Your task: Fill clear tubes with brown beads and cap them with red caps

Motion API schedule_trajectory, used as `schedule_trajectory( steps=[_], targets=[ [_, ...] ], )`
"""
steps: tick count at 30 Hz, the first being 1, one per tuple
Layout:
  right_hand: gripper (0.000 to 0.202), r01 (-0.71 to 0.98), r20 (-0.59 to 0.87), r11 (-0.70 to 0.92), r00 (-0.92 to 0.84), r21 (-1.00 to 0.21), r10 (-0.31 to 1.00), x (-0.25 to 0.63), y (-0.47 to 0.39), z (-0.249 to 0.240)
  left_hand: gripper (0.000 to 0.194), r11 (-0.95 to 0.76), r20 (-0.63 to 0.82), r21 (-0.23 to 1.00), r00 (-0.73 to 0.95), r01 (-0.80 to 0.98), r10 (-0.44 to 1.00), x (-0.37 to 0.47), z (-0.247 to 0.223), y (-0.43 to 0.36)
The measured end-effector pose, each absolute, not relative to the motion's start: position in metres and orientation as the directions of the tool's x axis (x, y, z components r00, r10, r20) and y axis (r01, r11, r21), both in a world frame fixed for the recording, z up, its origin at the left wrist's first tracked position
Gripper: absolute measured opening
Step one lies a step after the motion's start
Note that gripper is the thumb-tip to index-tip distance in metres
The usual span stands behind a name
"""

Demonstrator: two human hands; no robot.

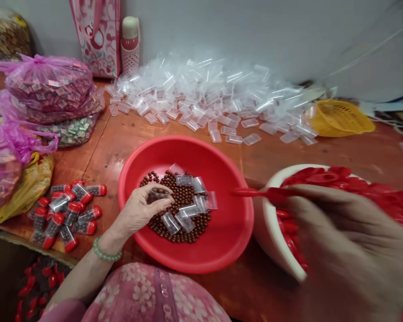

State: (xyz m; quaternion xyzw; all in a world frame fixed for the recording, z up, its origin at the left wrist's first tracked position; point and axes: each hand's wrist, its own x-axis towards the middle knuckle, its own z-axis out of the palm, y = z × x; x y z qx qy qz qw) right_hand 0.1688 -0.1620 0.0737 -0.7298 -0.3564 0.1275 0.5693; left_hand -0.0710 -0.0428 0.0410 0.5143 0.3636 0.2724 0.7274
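Observation:
My left hand (134,212) is closed around a small clear plastic case (159,193) with brown beads inside, held over a red basin (221,248). Brown beads (191,235) lie in that basin, with several empty clear cases (189,210) on top of them. At the right, my right hand (352,246) is blurred and large in front of a white-rimmed tub (272,228). From its fingers a slim red plastic piece (246,192) points left, its far part hidden by the hand. Red plastic parts (332,175) fill the tub.
Filled red-capped cases (72,214) lie left of the basin, above a box (6,259) holding more. Clear cases (221,112) are heaped along the wall beside a yellow basket (344,118). Tied pink bags (50,85), a flask (130,49) and a patterned bag (102,44) stand back left.

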Motion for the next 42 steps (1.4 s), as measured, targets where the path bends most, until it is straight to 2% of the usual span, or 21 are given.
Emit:
schedule_trajectory(
  steps=[3, 5, 7, 10, 15, 24, 27, 30, 33, 35, 38, 42],
  targets=[
    [0.014, 0.267, 0.120, -0.014, 0.477, -0.964, 0.871, 0.123, -0.129, 0.072, 0.027, 0.367, -0.268, 0.927, 0.556, -0.072, 0.787, -0.071, 0.039, -0.044],
    [0.013, 0.228, 0.099, 0.019, 0.346, -0.974, 0.933, 0.109, -0.116, 0.066, 0.028, 0.405, -0.292, 0.907, 0.522, -0.114, 0.802, -0.071, 0.039, -0.044],
    [0.015, 0.209, 0.075, 0.013, 0.289, -0.978, 0.954, 0.104, -0.110, 0.060, 0.029, 0.410, -0.297, 0.902, 0.494, -0.136, 0.817, -0.071, 0.038, -0.044],
    [0.015, 0.181, 0.046, -0.015, 0.325, -0.983, 0.945, 0.105, -0.109, 0.055, 0.025, 0.366, -0.281, 0.923, 0.444, -0.118, 0.851, -0.071, 0.039, -0.045],
    [0.013, 0.118, 0.111, 0.059, 0.510, -0.991, 0.853, 0.105, -0.107, 0.050, 0.020, 0.348, -0.294, 0.934, 0.381, -0.079, 0.877, -0.069, 0.038, -0.045],
    [0.011, 0.125, 0.095, 0.047, 0.412, -0.991, 0.906, 0.100, -0.111, 0.040, 0.027, 0.432, -0.315, 0.869, 0.404, -0.241, 0.859, -0.069, 0.035, -0.044],
    [0.016, 0.175, 0.071, 0.016, 0.317, -0.984, 0.946, 0.100, -0.112, 0.040, 0.024, 0.426, -0.305, 0.869, 0.405, -0.252, 0.862, -0.069, 0.035, -0.043],
    [0.032, 0.322, 0.068, 0.017, 0.147, -0.947, 0.987, 0.101, -0.112, 0.040, 0.021, 0.372, -0.275, 0.909, 0.400, -0.190, 0.874, -0.069, 0.036, -0.043],
    [0.041, 0.494, 0.109, 0.110, -0.030, -0.863, 0.994, 0.103, -0.111, 0.044, 0.021, 0.360, -0.272, 0.919, 0.402, -0.160, 0.874, -0.069, 0.035, -0.043],
    [0.043, 0.556, 0.142, 0.180, -0.112, -0.811, 0.984, 0.105, -0.109, 0.048, 0.028, 0.370, -0.267, 0.908, 0.410, -0.195, 0.872, -0.070, 0.035, -0.043],
    [0.041, 0.610, 0.156, 0.228, -0.170, -0.758, 0.973, 0.109, -0.107, 0.056, 0.034, 0.353, -0.242, 0.909, 0.409, -0.221, 0.880, -0.070, 0.036, -0.043],
    [0.038, 0.626, 0.159, 0.235, -0.176, -0.743, 0.971, 0.120, -0.108, 0.067, 0.019, 0.275, -0.217, 0.957, 0.388, -0.098, 0.896, -0.071, 0.040, -0.043]
  ],
)
